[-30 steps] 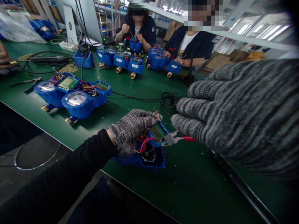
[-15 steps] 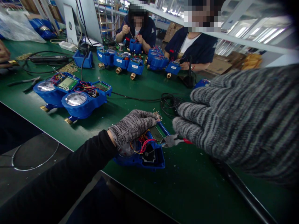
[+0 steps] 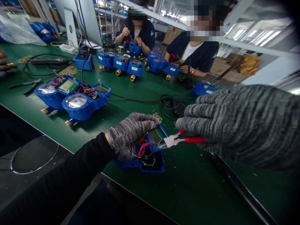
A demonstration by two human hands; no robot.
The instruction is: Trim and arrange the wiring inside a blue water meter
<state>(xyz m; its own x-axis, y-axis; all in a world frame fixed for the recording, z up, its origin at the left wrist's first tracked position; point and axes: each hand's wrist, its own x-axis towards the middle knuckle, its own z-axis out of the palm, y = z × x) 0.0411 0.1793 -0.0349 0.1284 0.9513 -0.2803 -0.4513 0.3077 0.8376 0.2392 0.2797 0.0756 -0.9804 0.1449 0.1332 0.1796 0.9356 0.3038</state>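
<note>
Open blue meter [image 3: 153, 167] on tabletop [image 3: 187, 190], under left hand [image 3: 133, 128], which holds display board [image 3: 155, 137] at far end. Right hand [image 3: 234, 125] holds red-handled cutters [image 3: 170, 141], tips at board's near corner. Versus half a second ago: right hand lower, both handles [image 3: 194, 139] showing; likely re-angled, same spot. Left of left hand: two meters [image 3: 70, 101].

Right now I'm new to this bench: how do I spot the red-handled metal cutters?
On the green tabletop, find the open blue plastic meter under the grey-gloved left hand. By the corner of its grey display are the red-handled cutters, in the grey-gloved right hand. Red grips set them apart from the dark-handled pliers farther left.
</note>
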